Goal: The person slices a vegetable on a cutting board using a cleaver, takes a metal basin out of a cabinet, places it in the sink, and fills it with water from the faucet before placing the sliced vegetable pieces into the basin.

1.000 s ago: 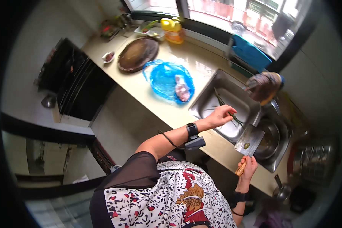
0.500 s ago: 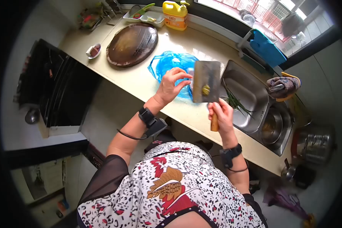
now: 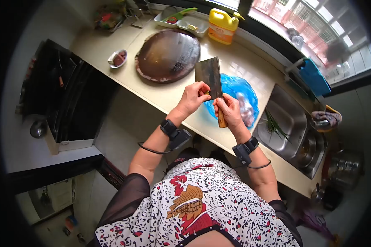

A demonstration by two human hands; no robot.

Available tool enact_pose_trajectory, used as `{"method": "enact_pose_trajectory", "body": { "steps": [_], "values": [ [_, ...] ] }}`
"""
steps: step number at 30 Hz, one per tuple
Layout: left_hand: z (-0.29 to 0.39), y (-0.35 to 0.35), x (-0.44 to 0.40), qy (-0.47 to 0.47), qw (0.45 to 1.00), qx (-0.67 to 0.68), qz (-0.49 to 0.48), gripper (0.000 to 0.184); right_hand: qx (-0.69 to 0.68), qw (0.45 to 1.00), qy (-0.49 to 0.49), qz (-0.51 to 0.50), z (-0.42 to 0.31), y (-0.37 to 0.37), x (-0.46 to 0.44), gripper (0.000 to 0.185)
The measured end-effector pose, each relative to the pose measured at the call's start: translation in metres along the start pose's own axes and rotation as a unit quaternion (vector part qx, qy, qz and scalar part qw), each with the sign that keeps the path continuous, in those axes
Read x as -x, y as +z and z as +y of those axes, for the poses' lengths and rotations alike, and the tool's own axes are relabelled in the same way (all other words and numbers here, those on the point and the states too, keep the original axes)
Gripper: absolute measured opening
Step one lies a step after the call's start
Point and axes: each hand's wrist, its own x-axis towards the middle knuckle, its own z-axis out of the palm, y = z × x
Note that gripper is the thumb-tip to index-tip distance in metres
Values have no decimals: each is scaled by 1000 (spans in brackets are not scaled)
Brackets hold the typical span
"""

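Note:
My right hand is wrapped round the wooden handle of a cleaver, whose broad dark blade points up and away from me over the counter. At the blade's lower face my left hand pinches a small yellow-green piece, mostly covered by the fingertips; its kind I cannot make out. Behind and right of the cleaver lies a blue plastic bag with pale pinkish meat in it. A thick round chopping board rests to the left of the blade.
Left of the board stands a small bowl with dark red pieces. Along the back are white trays and a yellow pump jug. Green stalks lie in the steel sink at the right. A dark stove is at the left.
The cleaver has moved left from over the bag toward the board and turned. My left fingers have closed on the yellow-green piece that was on the blade. The camera view has shifted.

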Motion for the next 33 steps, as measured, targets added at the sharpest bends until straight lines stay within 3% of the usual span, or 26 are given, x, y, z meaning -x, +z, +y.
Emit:
{"method": "enact_pose_trajectory", "body": {
  "steps": [3, 6, 8, 9, 13, 14, 16, 20, 22, 24, 26, 28, 30, 32, 33],
  "values": [
    [-18, -24, 5, -8, 997, -20, 77, 20, 54, 998, 4, -35, 6, 20, -44, 13],
    [-57, -44, 25, -38, 988, 26, 148, 16, 299, 953, -48, -29, 22, 43, -95, 24],
    [-75, -56, 46, -72, 972, 95, 201, 17, 350, 897, -269, -4, 51, 61, -124, 40],
    [-76, -63, 59, -89, 970, 78, 214, 15, 398, 876, -272, -26, 59, 66, -133, 51],
    [-84, -84, 107, -95, 960, 66, 256, 15, 577, 784, -224, -38, 107, 85, -165, 60],
    [-87, -88, 118, -94, 960, 60, 257, 15, 616, 742, -261, -26, 118, 88, -171, 55],
    [-94, -92, 136, -103, 956, 52, 268, 15, 645, 717, -265, -7, 145, 90, -185, 39],
    [-109, -95, 155, -139, 950, 69, 270, 14, 626, 718, -299, 61, 162, 97, -189, 12],
    [-113, -94, 152, -152, 951, 82, 256, 14, 576, 777, -192, 169, 178, 112, -197, 11],
    [-117, -90, 139, -151, 958, 82, 228, 13, 624, 738, -235, 101, 149, 111, -176, 15],
    [-114, -81, 121, -140, 967, 93, 193, 11, 511, 805, -284, 102, 142, 107, -153, 17],
    [-106, -65, 102, -146, 970, 114, 156, 10, 388, 878, -274, 52, 108, 89, -106, 21],
    [-84, -45, 80, -140, 978, 107, 110, 11, 343, 922, -167, 62, 97, 68, -70, 18],
    [-74, -22, 64, -86, 987, 121, 54, 9, 367, 896, -210, 134, 104, 39, -35, 21],
    [-63, -8, 57, -53, 992, 115, 24, 8, 345, 911, -177, 139, 99, 26, -17, 20]
  ]
}}
